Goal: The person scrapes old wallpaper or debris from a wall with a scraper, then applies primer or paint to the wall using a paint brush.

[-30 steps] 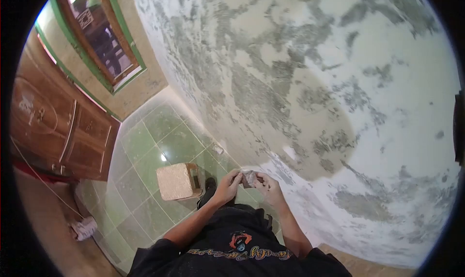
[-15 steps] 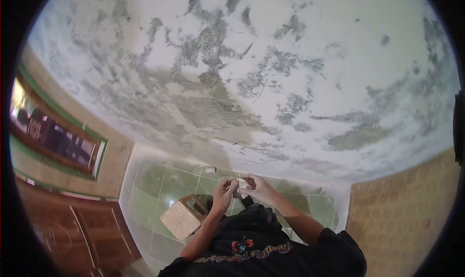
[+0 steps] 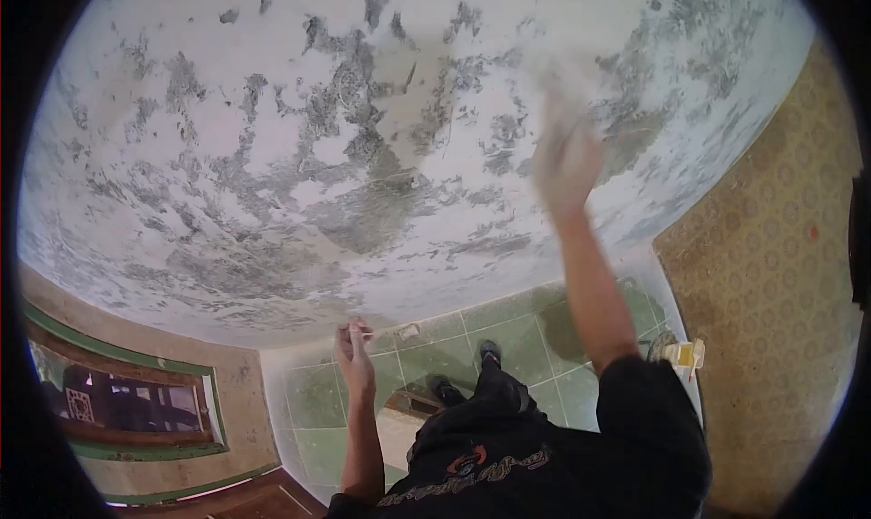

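Note:
The wall (image 3: 417, 220) before me is white with many grey, scraped-looking patches. My right hand (image 3: 572, 156) is raised in front of its upper right part, the arm stretched out. Motion smears its fingers, so their grip and anything in them cannot be made out; a pale blur lies just above. Lower down, near the foot of the wall, my left hand (image 3: 357, 348) is closed with its fingertips pinched together. A small whitish piece (image 3: 368, 336) pokes out of that pinch; its kind is too small to tell.
Green floor tiles (image 3: 508, 337) run along the wall's foot, with a pale block (image 3: 408, 331) lying there. By my legs stands a box-like stool (image 3: 396, 433). A container with yellow contents (image 3: 687, 354) is at the right. A patterned wall (image 3: 762, 274) and a wood-framed window (image 3: 136, 396) flank me.
My hands were together at a crumpled whitish piece; now they are apart. The right has swung up and right to the wall, the left down-left. My view has turned right.

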`<state>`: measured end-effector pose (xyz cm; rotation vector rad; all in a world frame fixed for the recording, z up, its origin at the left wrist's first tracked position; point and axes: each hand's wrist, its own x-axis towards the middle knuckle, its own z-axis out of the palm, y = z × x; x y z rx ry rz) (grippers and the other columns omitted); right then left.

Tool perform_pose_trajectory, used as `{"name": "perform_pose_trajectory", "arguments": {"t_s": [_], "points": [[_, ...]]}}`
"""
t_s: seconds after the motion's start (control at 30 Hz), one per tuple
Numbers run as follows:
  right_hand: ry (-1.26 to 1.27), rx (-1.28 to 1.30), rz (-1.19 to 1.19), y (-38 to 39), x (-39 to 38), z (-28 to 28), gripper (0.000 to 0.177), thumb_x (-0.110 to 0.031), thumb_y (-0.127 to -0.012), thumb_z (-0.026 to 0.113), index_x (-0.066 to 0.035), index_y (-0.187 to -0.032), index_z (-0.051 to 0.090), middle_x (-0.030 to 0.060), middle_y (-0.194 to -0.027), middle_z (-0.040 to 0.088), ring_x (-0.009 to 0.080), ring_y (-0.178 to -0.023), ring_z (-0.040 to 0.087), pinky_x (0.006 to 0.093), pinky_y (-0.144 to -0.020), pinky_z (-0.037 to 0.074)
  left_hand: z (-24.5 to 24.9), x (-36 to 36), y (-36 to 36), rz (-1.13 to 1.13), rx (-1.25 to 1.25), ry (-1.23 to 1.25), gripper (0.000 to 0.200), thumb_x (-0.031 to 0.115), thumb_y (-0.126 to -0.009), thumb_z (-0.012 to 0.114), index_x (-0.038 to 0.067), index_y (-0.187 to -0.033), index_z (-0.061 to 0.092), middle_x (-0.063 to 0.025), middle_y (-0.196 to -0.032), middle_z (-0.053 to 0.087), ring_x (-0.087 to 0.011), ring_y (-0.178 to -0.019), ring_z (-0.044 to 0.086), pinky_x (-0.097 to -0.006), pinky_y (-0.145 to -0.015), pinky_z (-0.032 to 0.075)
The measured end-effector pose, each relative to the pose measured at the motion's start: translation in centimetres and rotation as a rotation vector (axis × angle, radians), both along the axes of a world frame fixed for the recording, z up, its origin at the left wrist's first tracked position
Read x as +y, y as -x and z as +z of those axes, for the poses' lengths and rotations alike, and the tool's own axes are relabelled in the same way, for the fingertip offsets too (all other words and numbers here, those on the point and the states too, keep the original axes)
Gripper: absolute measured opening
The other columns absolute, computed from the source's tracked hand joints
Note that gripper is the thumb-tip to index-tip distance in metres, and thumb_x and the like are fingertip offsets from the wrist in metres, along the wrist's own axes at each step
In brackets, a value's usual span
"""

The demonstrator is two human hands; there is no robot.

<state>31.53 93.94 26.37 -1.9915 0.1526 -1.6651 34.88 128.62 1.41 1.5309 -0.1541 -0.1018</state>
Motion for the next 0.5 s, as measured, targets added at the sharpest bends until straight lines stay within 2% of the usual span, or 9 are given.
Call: {"name": "perform_pose_trajectory", "arguments": {"t_s": [0.1,0.17,0.2,0.3,0.37,0.4,0.43,0.47,0.5], "points": [[0.42,-0.429,-0.393,-4.0,-5.2,7.1,0.027,-0.009,-0.099,0.052,-0.001,-0.122,0.064,0.015,-0.102,0.073,0.0246,-0.078,0.072,0.0315,-0.066,0.054,1.5,0.7,-0.4,0.032,-0.05,0.011,0.025,0.026,-0.104,0.05,0.003,-0.106,0.059,-0.0048,-0.097,0.059,-0.0148,-0.088,0.057,-0.0302,-0.083,0.046],[0.185,0.083,-0.134,-6.7,-6.2,4.4,0.029,-0.008,-0.101,0.049,0.002,-0.126,0.06,0.0168,-0.12,0.067,0.0236,-0.104,0.068,0.0354,-0.084,0.054,0.7,1.6,-0.1,0.043,-0.047,0.056,0.026,0.025,-0.105,0.049,0.001,-0.104,0.059,-0.0057,-0.096,0.06,-0.014,-0.085,0.058,-0.0303,-0.081,0.047],[0.053,-0.024,0.186,-7.4,-4.3,1.8,0.035,-0.01,-0.102,0.047,0.002,-0.134,0.052,0.0155,-0.131,0.06,0.0225,-0.115,0.062,0.0356,-0.095,0.049,0.3,1.7,0.1,0.041,-0.057,0.05,0.026,0.025,-0.105,0.049,0.001,-0.104,0.059,-0.0057,-0.096,0.06,-0.014,-0.085,0.058,-0.0303,-0.081,0.047],[0.05,0.241,0.237,-7.0,-0.3,-17.3,0.045,-0.012,-0.1,0.043,-0.005,-0.145,0.041,0.0133,-0.145,0.048,0.0266,-0.133,0.044,0.0422,-0.111,0.03,0.4,2.6,0.3,0.013,-0.06,0.024,0.025,0.023,-0.105,0.048,0.001,-0.101,0.059,-0.0053,-0.092,0.06,-0.0139,-0.082,0.057,-0.0295,-0.08,0.047],[0.116,0.912,0.26,-3.4,2.0,-35.1,0.054,-0.012,-0.099,0.04,-0.01,-0.152,0.033,0.0118,-0.154,0.039,0.0294,-0.145,0.031,0.0466,-0.121,0.017,2.1,2.9,-0.2,-0.001,-0.083,-0.088,0.025,0.022,-0.105,0.048,0.0,-0.1,0.059,-0.0054,-0.089,0.06,-0.0137,-0.081,0.057,-0.0286,-0.079,0.047],[0.482,1.438,0.191,-0.9,2.1,-45.9,0.056,-0.008,-0.095,0.04,-0.01,-0.151,0.036,0.0129,-0.155,0.037,0.031,-0.143,0.034,0.0467,-0.121,0.02,2.5,3.4,-1.2,0.045,-0.109,-0.113,0.026,0.022,-0.105,0.047,0.0,-0.099,0.059,-0.0052,-0.085,0.06,-0.0134,-0.081,0.057,-0.0281,-0.078,0.047],[0.276,1.608,0.255,2.4,2.8,-51.6,0.051,-0.009,-0.096,0.04,-0.009,-0.147,0.042,0.0127,-0.156,0.036,0.0308,-0.142,0.035,0.0466,-0.119,0.024,3.9,3.8,-1.8,0.074,-0.166,-0.148,0.026,0.022,-0.105,0.047,0.0,-0.099,0.059,-0.0052,-0.084,0.06,-0.0133,-0.081,0.057,-0.0278,-0.079,0.047],[-0.205,1.51,0.117,4.4,3.3,-57.2,0.052,-0.01,-0.095,0.05,-0.019,-0.146,0.045,0.0125,-0.151,0.042,0.0307,-0.14,0.038,0.0497,-0.116,0.03,5.8,4.0,-3.0,0.093,-0.237,-0.186,0.027,0.022,-0.105,0.047,0.0,-0.098,0.06,-0.0051,-0.084,0.06,-0.0131,-0.081,0.057,-0.0276,-0.079,0.047],[-0.408,1.195,0.169,4.3,1.2,-55.5,0.047,-0.011,-0.097,0.048,-0.016,-0.144,0.047,0.0163,-0.144,0.048,0.0333,-0.133,0.045,0.0485,-0.112,0.034,6.6,4.4,-4.0,0.146,-0.278,-0.13,0.027,0.023,-0.105,0.047,0.0,-0.097,0.059,-0.0044,-0.083,0.059,-0.0125,-0.079,0.056,-0.0278,-0.077,0.046]]}}
